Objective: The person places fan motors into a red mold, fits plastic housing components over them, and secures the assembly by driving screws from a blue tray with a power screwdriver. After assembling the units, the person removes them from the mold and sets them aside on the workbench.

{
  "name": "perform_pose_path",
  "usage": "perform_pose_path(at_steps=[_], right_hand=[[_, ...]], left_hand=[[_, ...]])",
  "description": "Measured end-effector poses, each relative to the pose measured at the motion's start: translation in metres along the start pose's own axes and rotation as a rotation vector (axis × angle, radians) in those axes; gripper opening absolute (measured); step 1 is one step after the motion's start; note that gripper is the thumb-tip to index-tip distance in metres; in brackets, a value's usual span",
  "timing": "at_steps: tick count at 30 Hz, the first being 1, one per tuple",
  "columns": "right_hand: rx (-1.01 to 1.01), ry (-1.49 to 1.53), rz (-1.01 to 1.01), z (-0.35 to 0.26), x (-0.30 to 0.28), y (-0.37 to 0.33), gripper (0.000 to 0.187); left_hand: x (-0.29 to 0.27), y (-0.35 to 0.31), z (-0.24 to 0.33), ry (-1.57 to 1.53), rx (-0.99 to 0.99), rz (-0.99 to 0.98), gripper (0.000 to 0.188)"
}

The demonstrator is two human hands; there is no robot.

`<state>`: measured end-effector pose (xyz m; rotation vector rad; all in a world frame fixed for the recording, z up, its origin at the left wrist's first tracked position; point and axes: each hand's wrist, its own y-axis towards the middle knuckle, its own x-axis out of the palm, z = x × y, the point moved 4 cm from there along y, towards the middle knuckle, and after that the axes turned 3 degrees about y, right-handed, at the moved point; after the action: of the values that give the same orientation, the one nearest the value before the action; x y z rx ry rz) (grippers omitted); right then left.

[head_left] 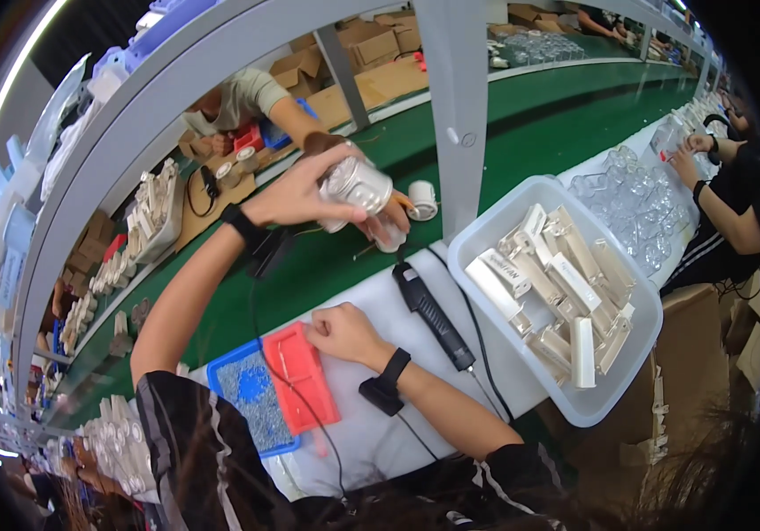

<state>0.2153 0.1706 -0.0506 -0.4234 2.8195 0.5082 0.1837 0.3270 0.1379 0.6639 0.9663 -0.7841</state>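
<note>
Factory Bench Set Hard Against a Green Conveyor Belt (557, 119)

Running along the belt's near side, below a grey upright post (459, 106): a white worktop (380, 296), apparently so close for easy reach. Placed at the worktop's right edge: a pale blue bin (599, 394), heaped with long cream parts (582, 350), deep-walled, probably against spills. Near the worktop's left end: a blue tray (255, 384), overlapped on its right side by a red tray (316, 405), both shallow, perhaps for quick picking. Laid aslant between trays and bin: a corded black power screwdriver (434, 315), likely parked there for a short reach. Across the belt: a co-worker's forearm (289, 117), with the hand partly hidden. Raised over the belt, left of the post: the left hand (302, 188), gripping a motion-blurred, clear-and-white cylindrical piece (362, 188), perhaps lifted for clearance. Low beside the red tray's upper right corner: the right hand (351, 334), curled closed, contents impossible to tell. Standing on the belt near the post: a white cup (423, 201). Smallest, loose inside the blue tray: tiny greyish pieces (266, 427), presumably corralled by its rim.
</note>
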Motion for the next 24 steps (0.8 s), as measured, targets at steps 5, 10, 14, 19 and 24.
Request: perform_pose_path(at_steps=[5, 10, 14, 19, 24], right_hand=[[-0.436, -0.155, -0.528, -0.082, 0.039, -0.040, 0.032], [-0.422, 0.104, -0.361, -0.088, 0.017, -0.048, 0.032], [-0.390, 0.075, -0.515, -0.088, 0.027, -0.059, 0.031], [-0.516, 0.062, -0.418, -0.071, 0.045, -0.064, 0.030], [-0.451, 0.074, -0.416, -0.069, 0.042, -0.053, 0.025]], left_hand=[[0.035, -0.085, 0.032, 0.192, 0.170, -0.014, 0.067], [0.117, -0.106, 0.050, 0.109, -0.039, -0.433, 0.066], [0.122, -0.115, 0.057, 0.078, 0.032, -0.412, 0.067], [0.070, -0.052, 0.024, -0.136, 0.030, -0.601, 0.079], [0.114, 0.031, -0.063, 0.261, 0.029, 0.180, 0.071]])
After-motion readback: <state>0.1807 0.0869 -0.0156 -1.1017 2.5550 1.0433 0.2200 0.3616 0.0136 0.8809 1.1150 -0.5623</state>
